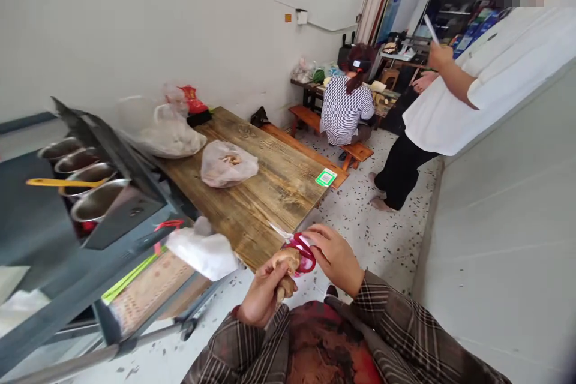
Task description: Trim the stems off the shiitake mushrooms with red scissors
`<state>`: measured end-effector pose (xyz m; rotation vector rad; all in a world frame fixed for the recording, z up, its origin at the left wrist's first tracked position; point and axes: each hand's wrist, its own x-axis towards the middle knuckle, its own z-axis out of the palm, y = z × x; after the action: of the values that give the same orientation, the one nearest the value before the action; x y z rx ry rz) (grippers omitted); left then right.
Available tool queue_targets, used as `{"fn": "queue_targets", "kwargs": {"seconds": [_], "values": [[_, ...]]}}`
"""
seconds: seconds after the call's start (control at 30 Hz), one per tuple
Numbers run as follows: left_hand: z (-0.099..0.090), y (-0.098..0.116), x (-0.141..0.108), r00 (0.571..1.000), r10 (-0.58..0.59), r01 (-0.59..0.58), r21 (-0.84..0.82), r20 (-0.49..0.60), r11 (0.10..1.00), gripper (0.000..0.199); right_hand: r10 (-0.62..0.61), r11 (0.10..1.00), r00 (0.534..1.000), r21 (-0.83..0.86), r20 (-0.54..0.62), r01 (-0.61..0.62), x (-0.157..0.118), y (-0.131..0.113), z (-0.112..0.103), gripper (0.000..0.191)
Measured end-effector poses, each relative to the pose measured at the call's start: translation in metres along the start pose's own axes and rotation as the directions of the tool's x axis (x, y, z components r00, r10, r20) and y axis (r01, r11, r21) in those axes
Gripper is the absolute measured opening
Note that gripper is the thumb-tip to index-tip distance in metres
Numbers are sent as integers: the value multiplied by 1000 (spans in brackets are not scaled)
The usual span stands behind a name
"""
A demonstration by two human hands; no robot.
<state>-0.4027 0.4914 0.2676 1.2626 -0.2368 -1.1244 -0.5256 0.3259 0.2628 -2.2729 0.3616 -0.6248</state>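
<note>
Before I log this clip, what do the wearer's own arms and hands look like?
Both the left hand and the right hand are bare: no gloves, and no rings or watch that I can make out. The sleeves are long, dark brownish-grey plaid crossed by pale lines.

Scissors with red handles show against tan-brown lumps, a brown jacket in pale-lined plaid and a red-and-black patterned shirt. A brown table shows darker streaks, its sign green and white. Behind, a top striped dark and white, a white shirt, black trousers and dark-speckled pale floor.
</note>
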Motion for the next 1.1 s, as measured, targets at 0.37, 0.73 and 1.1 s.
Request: {"fn": "queue_targets", "kwargs": {"seconds": [0.37, 0.73, 1.1], "values": [[132, 1, 120, 997, -47, 41, 100, 56, 994, 48, 175, 912, 963, 334, 207, -237, 24, 128, -95, 34], [140, 31, 273, 989, -48, 33, 108, 138, 994, 59, 138, 942, 938, 249, 320, -223, 153, 243, -117, 60], [121, 103, 335, 987, 58, -79, 143, 147, 987, 57, -52, 843, 825, 468, 563, -267, 276, 300, -86, 85]]}}
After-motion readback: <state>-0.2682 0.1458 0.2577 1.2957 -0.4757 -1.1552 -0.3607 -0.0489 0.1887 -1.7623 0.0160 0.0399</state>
